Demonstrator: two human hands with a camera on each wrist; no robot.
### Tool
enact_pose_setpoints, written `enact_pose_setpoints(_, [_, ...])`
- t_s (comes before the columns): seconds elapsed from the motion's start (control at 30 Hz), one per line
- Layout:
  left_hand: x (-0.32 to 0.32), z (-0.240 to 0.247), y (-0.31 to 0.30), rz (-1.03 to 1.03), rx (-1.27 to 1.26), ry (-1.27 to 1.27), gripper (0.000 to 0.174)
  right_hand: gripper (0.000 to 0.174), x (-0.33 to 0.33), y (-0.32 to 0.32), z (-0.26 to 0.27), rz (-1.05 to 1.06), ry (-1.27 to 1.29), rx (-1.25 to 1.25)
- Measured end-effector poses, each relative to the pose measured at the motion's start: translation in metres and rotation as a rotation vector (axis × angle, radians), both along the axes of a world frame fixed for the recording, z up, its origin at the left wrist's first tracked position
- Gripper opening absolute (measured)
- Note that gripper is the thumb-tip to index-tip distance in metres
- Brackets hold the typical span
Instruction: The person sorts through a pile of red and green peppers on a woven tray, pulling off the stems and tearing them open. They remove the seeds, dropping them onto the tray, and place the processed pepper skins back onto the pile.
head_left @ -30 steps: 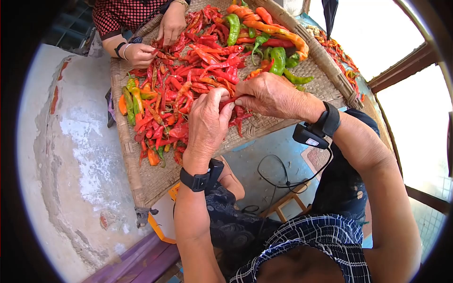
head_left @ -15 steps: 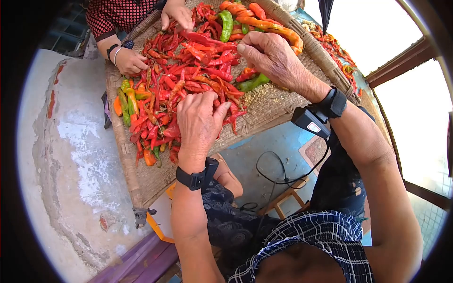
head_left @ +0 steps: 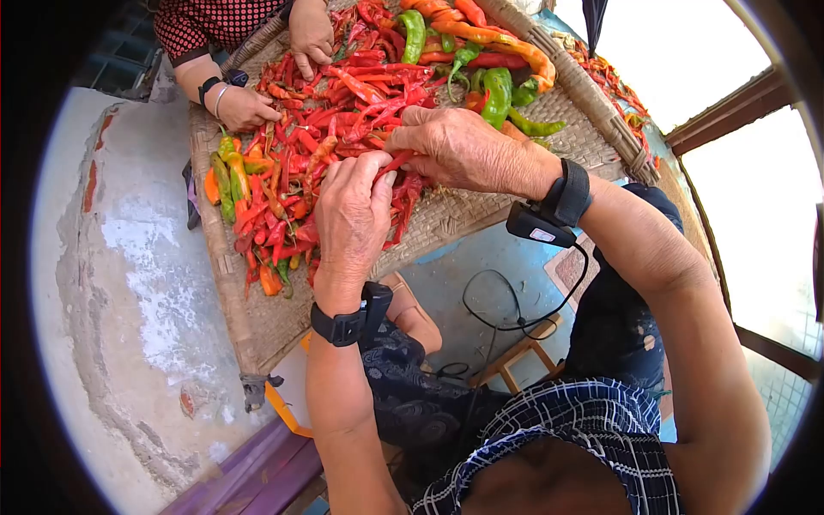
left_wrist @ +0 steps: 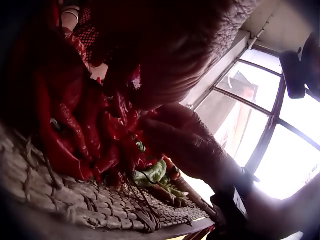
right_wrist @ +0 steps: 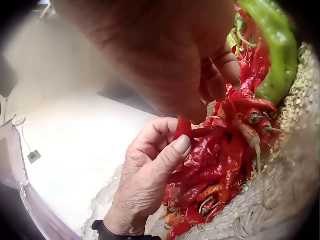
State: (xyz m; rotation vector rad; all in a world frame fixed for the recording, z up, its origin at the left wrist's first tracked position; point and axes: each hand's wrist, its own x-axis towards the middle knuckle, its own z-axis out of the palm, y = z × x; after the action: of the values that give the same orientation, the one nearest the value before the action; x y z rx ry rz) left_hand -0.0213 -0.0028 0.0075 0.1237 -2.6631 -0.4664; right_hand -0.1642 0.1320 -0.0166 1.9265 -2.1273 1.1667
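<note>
Between my two hands is a red chili pepper (head_left: 396, 164), held just over the near side of a pile of red chili peppers (head_left: 296, 154). My left hand (head_left: 350, 210) pinches one end between thumb and forefinger; the right wrist view shows this grip on the pepper (right_wrist: 183, 128) clearly. My right hand (head_left: 468, 150) pinches it from the other side, its fingertips close to the left thumb. Much of the pepper is hidden behind the fingers. The pile lies on a woven tray (head_left: 227, 266).
Across the tray, another person's hands (head_left: 244, 109) touch the pile. Large green peppers (head_left: 496, 96) and orange peppers (head_left: 536, 64) lie at the right; pale seeds (right_wrist: 302, 95) are scattered near a green one. A wall (head_left: 146, 257) stands at left, and a cable (head_left: 515, 322) hangs below.
Half a second ago my right hand held a long red pepper farther back while the left rested on the pile. My right hand has come nearer, and both hands now pinch a pepper together.
</note>
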Motion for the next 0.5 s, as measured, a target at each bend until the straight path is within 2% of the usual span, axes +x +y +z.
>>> enact_pose_setpoints(0.13, [0.0, -0.003, 0.001, 0.0, 0.01, 0.016, 0.021, 0.02, -0.003, 0.005, 0.003, 0.078, -0.023, 0.038])
enact_pose_setpoints(0.2, [0.0, -0.004, 0.0, 0.009, 0.029, 0.0, 0.022, 0.017, 0.0, 0.01, 0.006, 0.129, -0.234, -0.013])
enact_pose_setpoints(0.33, [0.001, -0.003, 0.001, -0.035, 0.026, -0.033, 0.021, 0.012, -0.006, 0.016, 0.009, 0.134, -0.295, 0.023])
enact_pose_setpoints(0.43, [0.003, -0.001, 0.0, -0.033, -0.083, -0.05, 0.019, 0.013, -0.027, 0.026, 0.025, 0.164, -0.371, 0.113])
enact_pose_setpoints(0.5, [0.004, -0.001, -0.001, -0.009, -0.151, -0.064, 0.019, 0.015, -0.041, 0.034, 0.039, 0.153, -0.55, 0.403])
